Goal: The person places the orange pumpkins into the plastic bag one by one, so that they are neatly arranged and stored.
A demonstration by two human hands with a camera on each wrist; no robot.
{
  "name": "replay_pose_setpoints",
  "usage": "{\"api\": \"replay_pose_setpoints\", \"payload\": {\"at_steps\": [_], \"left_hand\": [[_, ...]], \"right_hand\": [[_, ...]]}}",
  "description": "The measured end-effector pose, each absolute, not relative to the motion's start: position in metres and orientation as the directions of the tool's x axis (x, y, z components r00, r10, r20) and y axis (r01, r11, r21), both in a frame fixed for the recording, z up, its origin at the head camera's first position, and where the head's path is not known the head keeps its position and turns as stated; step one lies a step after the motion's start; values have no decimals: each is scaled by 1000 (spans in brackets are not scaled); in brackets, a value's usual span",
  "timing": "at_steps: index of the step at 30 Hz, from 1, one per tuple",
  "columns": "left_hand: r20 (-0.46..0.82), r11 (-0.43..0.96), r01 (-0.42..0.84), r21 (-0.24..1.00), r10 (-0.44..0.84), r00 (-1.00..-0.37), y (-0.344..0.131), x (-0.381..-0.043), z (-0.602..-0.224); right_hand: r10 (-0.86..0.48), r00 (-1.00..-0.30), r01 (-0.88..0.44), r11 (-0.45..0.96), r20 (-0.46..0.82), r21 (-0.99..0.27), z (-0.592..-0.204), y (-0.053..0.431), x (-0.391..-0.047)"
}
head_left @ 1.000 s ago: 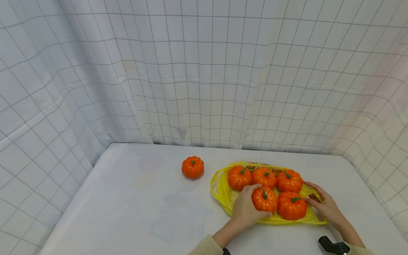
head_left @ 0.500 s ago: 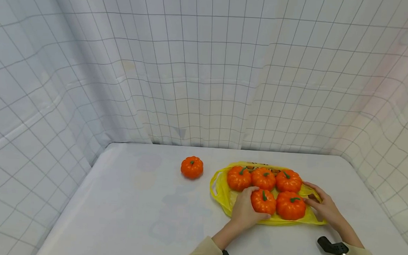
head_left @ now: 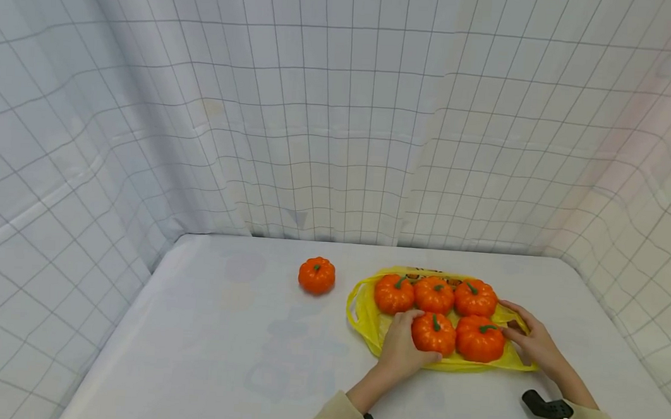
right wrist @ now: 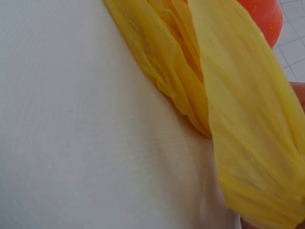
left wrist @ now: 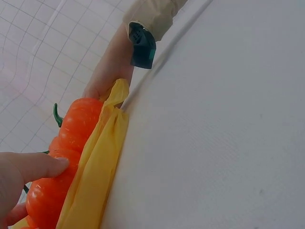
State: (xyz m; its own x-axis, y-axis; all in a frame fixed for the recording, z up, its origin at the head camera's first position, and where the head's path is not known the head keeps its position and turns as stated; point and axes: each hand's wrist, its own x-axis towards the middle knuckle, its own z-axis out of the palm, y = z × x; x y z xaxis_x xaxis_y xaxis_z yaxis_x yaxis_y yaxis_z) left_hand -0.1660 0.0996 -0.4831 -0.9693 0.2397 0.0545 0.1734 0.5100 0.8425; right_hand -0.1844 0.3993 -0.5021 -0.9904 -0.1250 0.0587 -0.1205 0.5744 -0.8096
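My left hand [head_left: 401, 347] holds a small orange pumpkin [head_left: 434, 336] with a green stem, at the front of an open yellow plastic bag [head_left: 375, 325]. Its thumb lies in front and its fingers behind; the left wrist view shows the thumb [left wrist: 45, 166] against the orange skin. Several like pumpkins sit close together in the bag, including one at the front right [head_left: 480, 340]. My right hand [head_left: 539, 340] holds the bag's right end, its fingertips near that pumpkin. In the right wrist view, yellow plastic [right wrist: 252, 105] hides most of that hand.
Another orange pumpkin [head_left: 317, 275] stands alone on the white table [head_left: 220, 343], left of the bag. A white grid-patterned curtain [head_left: 339, 140] surrounds the table at the back and sides. Black wrist devices [head_left: 547, 406] sit near both sleeves.
My left hand and the pumpkin it holds have shifted very slightly towards me. The right hand, the bag and the other pumpkins look unmoved.
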Motion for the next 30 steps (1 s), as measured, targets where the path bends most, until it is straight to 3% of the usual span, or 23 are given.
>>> {"api": "replay_pose_setpoints", "payload": {"at_steps": [8,22,30], "left_hand": [[17,519,173,837,292,-956,91,-167,-475],[211,346,282,895,228,-950,65,-173,-459],[345,347,363,865,113,-932,37,-183,-458]], "right_hand": [[-132,-988,-143,570,82,-809,-504,397,-185],[-127,-987,-153,584,96,-797,-502,396,-183],[-128,-989,-135,600,72,-788,-501,397,-183]]}}
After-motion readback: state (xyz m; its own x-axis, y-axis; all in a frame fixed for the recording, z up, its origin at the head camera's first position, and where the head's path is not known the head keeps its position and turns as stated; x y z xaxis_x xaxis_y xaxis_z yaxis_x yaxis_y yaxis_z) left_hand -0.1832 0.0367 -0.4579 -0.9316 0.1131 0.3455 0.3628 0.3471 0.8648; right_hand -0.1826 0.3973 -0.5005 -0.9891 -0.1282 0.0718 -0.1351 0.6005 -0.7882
